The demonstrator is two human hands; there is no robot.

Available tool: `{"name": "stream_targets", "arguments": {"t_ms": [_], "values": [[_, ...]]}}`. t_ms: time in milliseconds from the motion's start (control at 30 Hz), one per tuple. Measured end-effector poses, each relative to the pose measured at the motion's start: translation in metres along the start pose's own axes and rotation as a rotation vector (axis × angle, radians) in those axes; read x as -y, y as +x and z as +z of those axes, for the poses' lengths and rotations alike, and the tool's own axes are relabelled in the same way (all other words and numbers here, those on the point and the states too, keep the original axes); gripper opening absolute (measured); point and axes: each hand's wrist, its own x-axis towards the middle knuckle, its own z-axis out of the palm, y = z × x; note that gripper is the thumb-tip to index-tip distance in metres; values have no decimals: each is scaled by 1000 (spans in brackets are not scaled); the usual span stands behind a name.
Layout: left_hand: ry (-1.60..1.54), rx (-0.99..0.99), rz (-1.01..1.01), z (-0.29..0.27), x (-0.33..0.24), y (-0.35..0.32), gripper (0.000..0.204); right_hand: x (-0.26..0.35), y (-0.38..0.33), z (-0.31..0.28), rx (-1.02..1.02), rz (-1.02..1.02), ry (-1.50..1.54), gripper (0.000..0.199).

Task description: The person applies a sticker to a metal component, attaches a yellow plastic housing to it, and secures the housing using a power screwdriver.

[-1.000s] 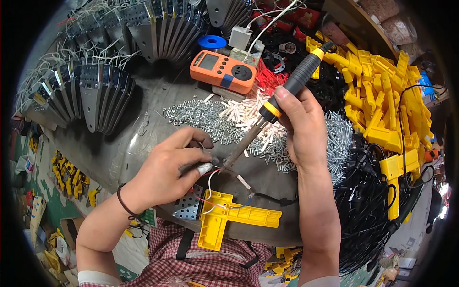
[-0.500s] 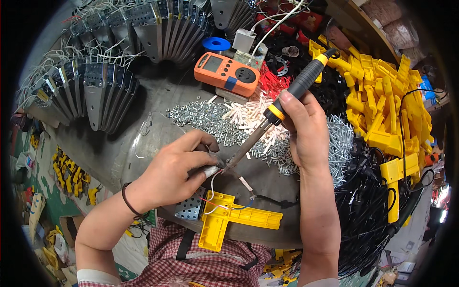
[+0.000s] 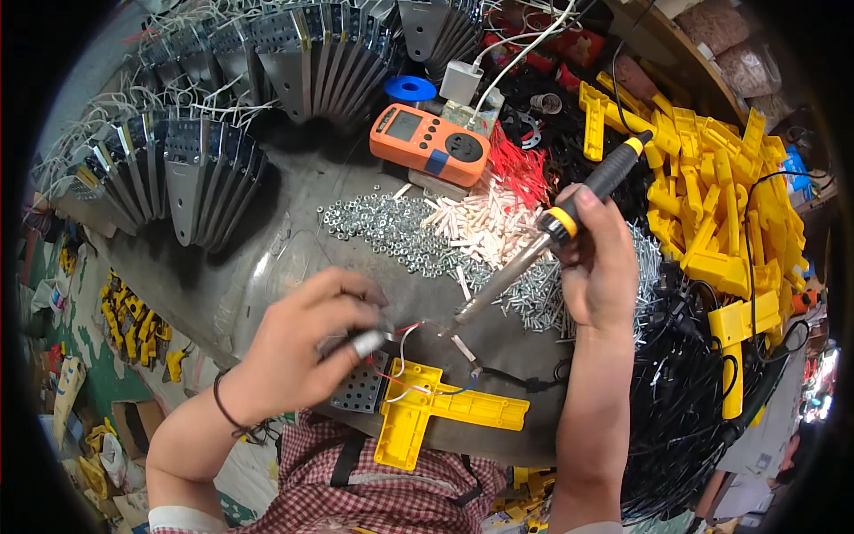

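My right hand is wrapped round a soldering iron with a black and yellow handle. Its metal tip slants down to the left, just above the bench, near thin wires. My left hand, blurred, has its fingers curled in and white tape on the thumb; what it pinches is unclear, with a red wire end close by. Below it lie a perforated metal plate and an open yellow plastic shell, crossed by red, white and blue wires. A pale tube joins a black cord.
Ahead are piles of nuts, pale tubes and screws. An orange meter stands behind them. Fanned metal plates fill the far left. Yellow shells and black cords crowd the right.
The soldering iron has moved right with my right hand, away from my left fingers. My left hand has shifted slightly left and down, apart from the iron's tip.
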Motion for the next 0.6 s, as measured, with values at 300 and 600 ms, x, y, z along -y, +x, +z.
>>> {"name": "stream_targets", "arguments": {"t_ms": [300,600], "values": [[143,66,217,12,-19,-8,30,4,-20,8,183,163,114,24],[190,47,245,13,-20,-10,30,5,-23,10,200,137,68,26]]}}
